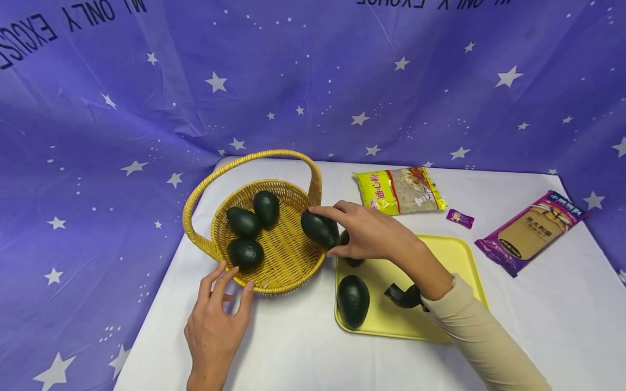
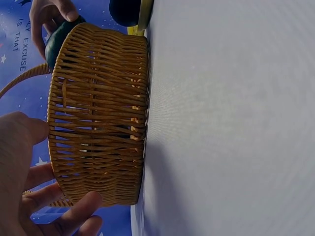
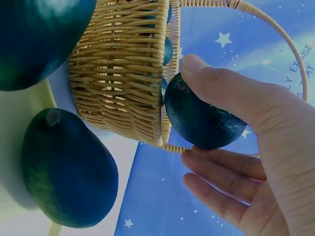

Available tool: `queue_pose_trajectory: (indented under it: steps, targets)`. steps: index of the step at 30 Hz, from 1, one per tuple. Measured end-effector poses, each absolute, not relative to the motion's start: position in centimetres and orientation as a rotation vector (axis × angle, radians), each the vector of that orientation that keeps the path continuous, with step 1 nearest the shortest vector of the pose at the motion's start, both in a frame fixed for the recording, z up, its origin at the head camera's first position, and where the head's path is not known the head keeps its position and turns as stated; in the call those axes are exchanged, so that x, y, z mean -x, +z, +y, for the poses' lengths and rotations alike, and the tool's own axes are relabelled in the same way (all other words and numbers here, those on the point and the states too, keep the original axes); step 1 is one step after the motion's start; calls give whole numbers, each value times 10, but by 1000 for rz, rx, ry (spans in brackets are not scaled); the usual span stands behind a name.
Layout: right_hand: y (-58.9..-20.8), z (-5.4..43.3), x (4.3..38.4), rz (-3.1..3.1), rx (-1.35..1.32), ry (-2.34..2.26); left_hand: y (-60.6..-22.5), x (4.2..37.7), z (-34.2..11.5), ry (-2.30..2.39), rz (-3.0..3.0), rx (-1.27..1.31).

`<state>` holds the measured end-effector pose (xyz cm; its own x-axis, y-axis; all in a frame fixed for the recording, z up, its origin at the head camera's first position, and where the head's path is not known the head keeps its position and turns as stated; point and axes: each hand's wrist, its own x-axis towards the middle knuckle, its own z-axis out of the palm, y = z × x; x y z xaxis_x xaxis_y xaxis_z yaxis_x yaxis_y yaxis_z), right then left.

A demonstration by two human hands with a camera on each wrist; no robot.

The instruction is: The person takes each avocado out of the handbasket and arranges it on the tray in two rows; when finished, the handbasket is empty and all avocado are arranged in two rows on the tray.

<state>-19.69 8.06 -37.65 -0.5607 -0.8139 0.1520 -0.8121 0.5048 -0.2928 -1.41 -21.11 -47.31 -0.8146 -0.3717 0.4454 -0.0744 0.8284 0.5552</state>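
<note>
My right hand [image 1: 369, 231] pinches a dark green avocado [image 1: 320, 230] between thumb and fingers, over the right rim of a yellow wicker basket [image 1: 288, 244]. In the right wrist view this avocado [image 3: 204, 115] is at the level of the rim. Three more avocados lie in the left part of the basket, one of them [image 1: 245, 254] near the front. At the basket's front left, my left hand [image 1: 215, 320] has its fingers loosely spread. Its thumb [image 2: 34, 130] meets the rim in the left wrist view.
A yellow tray [image 1: 391, 323] right of the basket bears an avocado [image 1: 353, 301] and another [image 1: 349, 260] partly hidden by my right hand. Behind lie a yellow pasta packet [image 1: 401, 190] and a small purple sachet [image 1: 460, 218]; a purple packet [image 1: 530, 231] lies far right. The basket's handle [image 1: 254, 156] arches up.
</note>
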Motion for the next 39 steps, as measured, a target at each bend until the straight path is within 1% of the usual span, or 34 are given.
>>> queue_pose_trajectory:
  steps: [13,21,39]
  targets:
    - [-377,102,194,2773,1431,-572,-474,13,-211,-695,-2453,-319]
    - [-378,117,194,2812,1356,-588,-475,14,-211,-683,-2458,-318]
    - [-390,146,191,2846,1268,-615,-475,15,-211,-676,-2457,-317]
